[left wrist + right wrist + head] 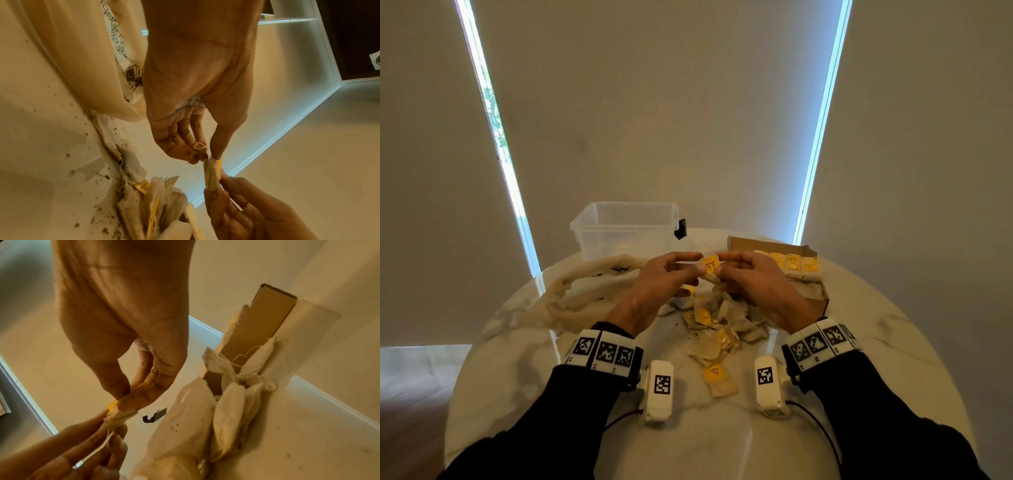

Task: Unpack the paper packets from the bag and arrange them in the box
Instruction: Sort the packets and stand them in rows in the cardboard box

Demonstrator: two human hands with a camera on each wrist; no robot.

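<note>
Both hands meet above the table and hold one paper packet [709, 265] with a yellow tag between them. My left hand [697, 266] pinches one end of this packet [212, 175] with thumb and fingertips. My right hand [722, 266] pinches the other end of the packet [119, 416]. Below the hands lies a loose pile of packets [719, 325] on the marble table [859, 359]. The cardboard box [756, 243] stands open at the right, a row of yellow-tagged packets [794, 263] lined up inside. The cream bag [592, 287] lies slack at the left.
A clear plastic bin [626, 229] with a black clip [680, 229] stands at the back left, behind the bag. Dark crumbs [102, 219] are scattered on the table around the pile. Window blinds hang behind the round table's far edge.
</note>
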